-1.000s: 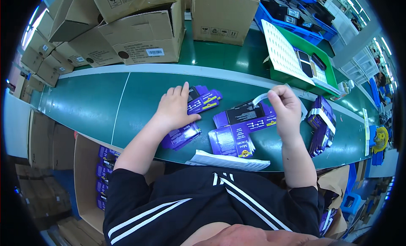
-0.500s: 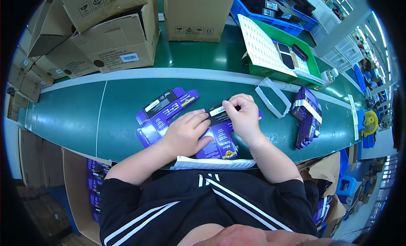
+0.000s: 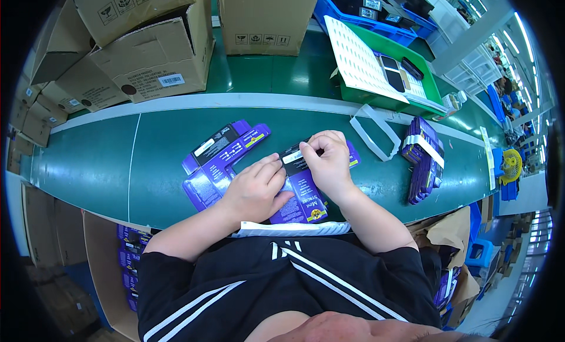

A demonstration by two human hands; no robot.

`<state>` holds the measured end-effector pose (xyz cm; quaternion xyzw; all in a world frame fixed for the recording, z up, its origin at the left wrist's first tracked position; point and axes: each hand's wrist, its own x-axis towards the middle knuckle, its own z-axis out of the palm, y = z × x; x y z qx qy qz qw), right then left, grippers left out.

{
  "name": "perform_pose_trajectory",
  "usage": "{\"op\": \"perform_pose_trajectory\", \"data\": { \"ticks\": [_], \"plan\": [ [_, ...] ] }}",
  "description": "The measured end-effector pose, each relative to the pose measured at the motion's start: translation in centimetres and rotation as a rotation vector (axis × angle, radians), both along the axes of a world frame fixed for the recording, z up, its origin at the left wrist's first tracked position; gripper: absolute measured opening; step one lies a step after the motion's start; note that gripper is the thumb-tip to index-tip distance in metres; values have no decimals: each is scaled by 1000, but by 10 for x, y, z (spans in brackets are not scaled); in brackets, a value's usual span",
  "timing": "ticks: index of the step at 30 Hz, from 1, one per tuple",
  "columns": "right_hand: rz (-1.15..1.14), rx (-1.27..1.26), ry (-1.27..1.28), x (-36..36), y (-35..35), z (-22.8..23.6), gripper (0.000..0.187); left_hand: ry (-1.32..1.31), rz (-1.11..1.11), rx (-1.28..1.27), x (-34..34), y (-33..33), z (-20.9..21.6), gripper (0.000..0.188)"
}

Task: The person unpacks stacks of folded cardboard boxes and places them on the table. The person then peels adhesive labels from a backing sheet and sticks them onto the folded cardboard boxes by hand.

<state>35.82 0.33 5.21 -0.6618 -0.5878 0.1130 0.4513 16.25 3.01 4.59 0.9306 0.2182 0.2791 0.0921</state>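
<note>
A flat, unfolded purple and black box (image 3: 301,196) lies on the green table before me, under both hands. My left hand (image 3: 254,190) rests on its left side, fingers stretched out, the thumb pointing across it. At the box's black upper panel, my right hand (image 3: 331,165) has thumb and forefinger pinched together. Whatever is between those fingertips is too small to make out. A white label (image 3: 292,158) shows on the black panel between the two hands. More flat purple boxes (image 3: 219,160) lie to the left of my left hand.
A white printed sheet (image 3: 294,229) lies along the near table edge. To the right are a loose white band (image 3: 375,134) and a banded stack of flat purple boxes (image 3: 422,165). Cardboard cartons (image 3: 156,65) and a green bin (image 3: 376,93) stand at the back.
The view has shifted slightly, so the scene sits a little further left. Both hands stay on the flat box, with the right still pinched at the black panel.
</note>
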Motion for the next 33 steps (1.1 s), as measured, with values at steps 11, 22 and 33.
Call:
{"op": "perform_pose_trajectory", "data": {
  "ticks": [11,22,33],
  "plan": [
    [37,-74,-78,10,-1,4,17,101,-65,55,3,5,12,40],
    [173,-257,-75,39,-7,25,33,222,-119,47,30,14,23,46],
    [537,-301,-555,74,-15,76,82,-8,-24,-33,20,20,20,70]
  ]
}}
